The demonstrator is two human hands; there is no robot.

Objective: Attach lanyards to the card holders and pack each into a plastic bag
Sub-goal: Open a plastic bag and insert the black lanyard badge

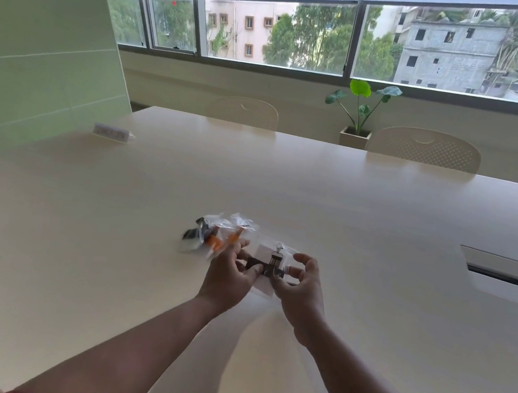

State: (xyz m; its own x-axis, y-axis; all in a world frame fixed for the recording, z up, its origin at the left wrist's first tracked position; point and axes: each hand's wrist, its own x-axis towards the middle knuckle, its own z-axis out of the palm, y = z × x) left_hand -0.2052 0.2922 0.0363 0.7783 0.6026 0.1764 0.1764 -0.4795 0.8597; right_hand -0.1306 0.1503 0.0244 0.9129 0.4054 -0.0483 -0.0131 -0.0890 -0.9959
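Both my hands meet over a clear card holder [266, 253] that lies flat on the pale table [368, 215]. My left hand [229, 279] pinches the dark lanyard strap [255, 263] between thumb and fingers. My right hand [300, 287] holds the strap's other end by the metal clip [276, 255], fingers curled above it. To the left lies a blurred heap of plastic bags [214, 235] with black and orange lanyards inside.
A small white label stand [110, 132] sits far left on the table by the green wall. A cable slot [513, 276] is set into the table at right. Two white chairs [425, 146] and a potted plant [357, 123] stand beyond the far edge.
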